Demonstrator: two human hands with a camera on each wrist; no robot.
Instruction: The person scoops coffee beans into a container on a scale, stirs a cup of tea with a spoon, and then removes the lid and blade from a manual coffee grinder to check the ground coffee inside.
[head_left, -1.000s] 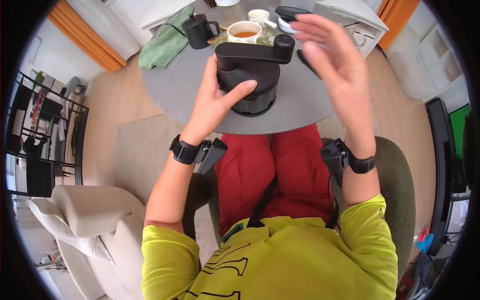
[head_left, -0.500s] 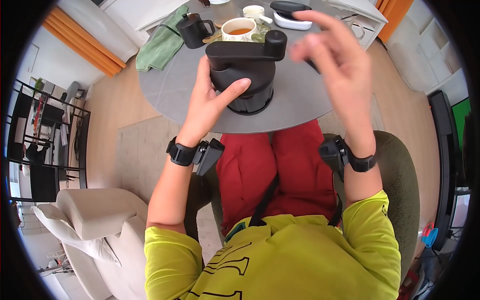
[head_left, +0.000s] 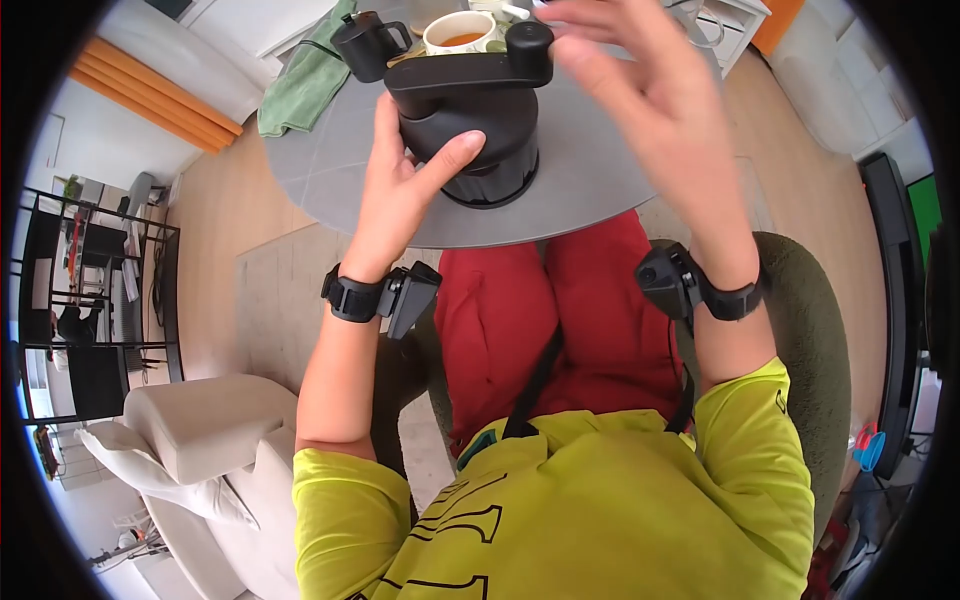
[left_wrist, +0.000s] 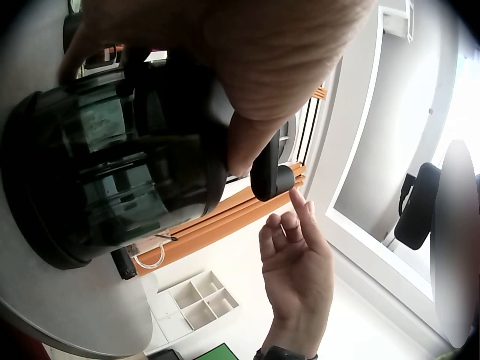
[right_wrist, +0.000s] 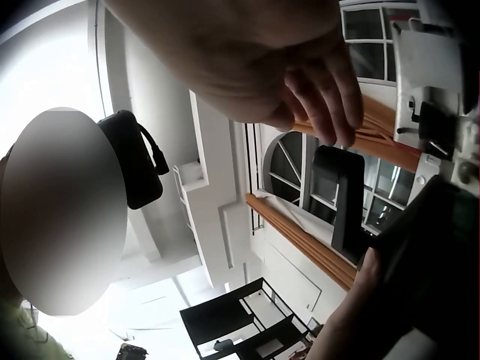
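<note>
A black hand-crank grinder point(head_left: 470, 115) stands near the front edge of the grey table, its crank arm pointing right with a round knob point(head_left: 529, 50) at the end. My left hand point(head_left: 405, 190) grips its upper body from the left, thumb across the front. In the left wrist view, the ribbed lower container point(left_wrist: 120, 165) looks dark and see-through. My right hand point(head_left: 665, 105) is raised beside the knob, fingers loosely bent and not wrapped round it. One fingertip is right at the knob point(left_wrist: 285, 178) in the left wrist view.
Behind the grinder stand a patterned cup point(head_left: 430, 40) of orange-brown liquid and a black pot point(head_left: 362, 52). A green cloth point(head_left: 300, 95) lies at the left of the round table point(head_left: 590, 185). A beige sofa point(head_left: 200, 420) is at lower left.
My right hand's fingers drew together near the knob, then spread again close beside it. The left hand keeps its grip and the crank points the same way. The head view has tilted down slightly.
</note>
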